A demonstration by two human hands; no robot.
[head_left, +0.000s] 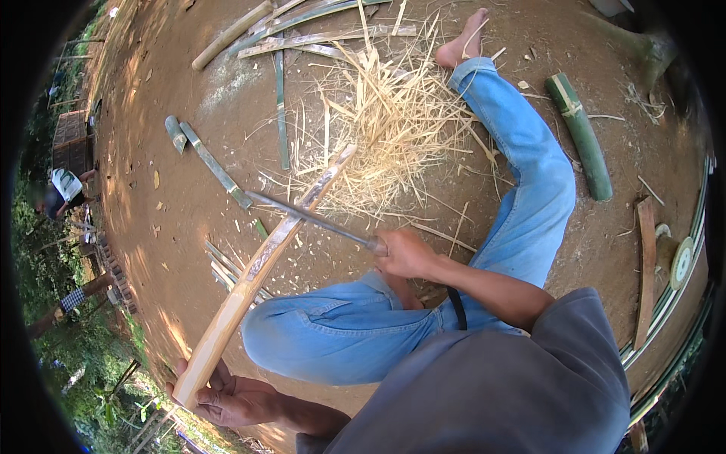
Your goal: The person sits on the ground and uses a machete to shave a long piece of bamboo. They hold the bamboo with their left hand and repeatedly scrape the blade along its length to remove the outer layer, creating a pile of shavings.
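Near the lower left, my left hand (238,399) is closed around the near end of a long split bamboo strip (234,306). The strip slants up and away to the right, pale tan with whitish, dark-flecked patches on its upper face. My right hand (407,254) grips the handle of a long, narrow knife (333,225). Its dark blade crosses the strip at its upper part, pointing left. Beyond the strip's far end lies a heap of pale bamboo shavings (397,125).
My jeans-clad legs (522,166) are bent on the dirt ground. Cut bamboo pieces (215,163) lie left, more bamboo poles (234,34) at the far left. A green bamboo section (581,140), a brown plank (645,268) and a spool (681,262) lie right. People (66,188) are at the left edge.
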